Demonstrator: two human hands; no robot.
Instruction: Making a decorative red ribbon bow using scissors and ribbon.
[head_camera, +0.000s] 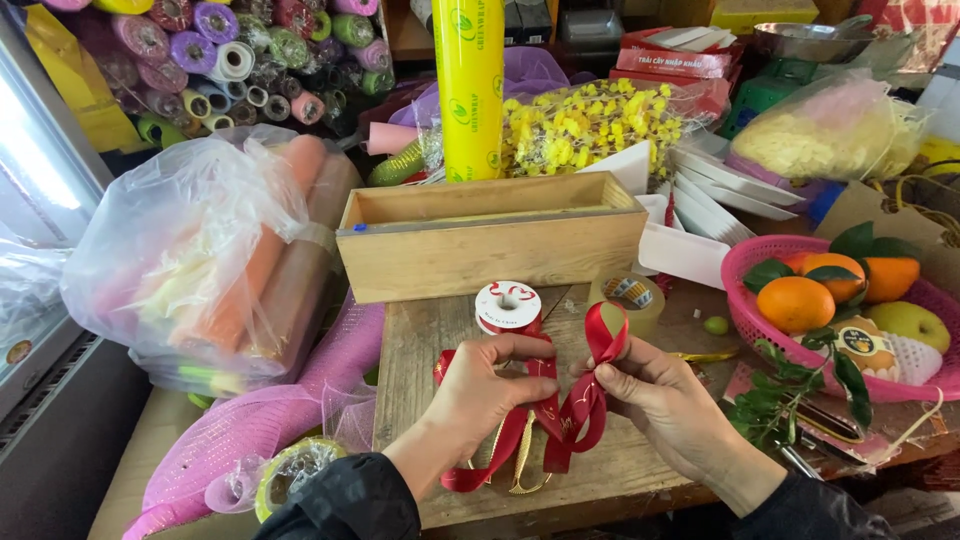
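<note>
Two bare hands work a red ribbon (560, 410) into loops over a wooden board (420, 350) at a crowded shop counter. The left hand (480, 385) pinches the ribbon at the centre, thumb & fingers closed on the gathered folds. The right hand (655, 390) grips it too, fingertips clamped just below an upright loop that stands betw. both hands. Ribbon tails, red w/ a gold strip alongside, hang down toward the board's near edge.

Just behind the hands sits a ribbon spool (508, 305), red & white, touching the board. A roll of tape (630, 297) lies beside it to the right. Behind both stands a long wooden box (490, 250), open on top, w/ a tall yellow roll of wrap (470, 80) upright behind it.

At right, a pink basket (745, 290) holds oranges (795, 303) w/ leaves & a green apple (905, 320). At left, a clear plastic bag (190, 250) bulges w/ rolled paper; pink mesh (270, 420) spills below it.
</note>
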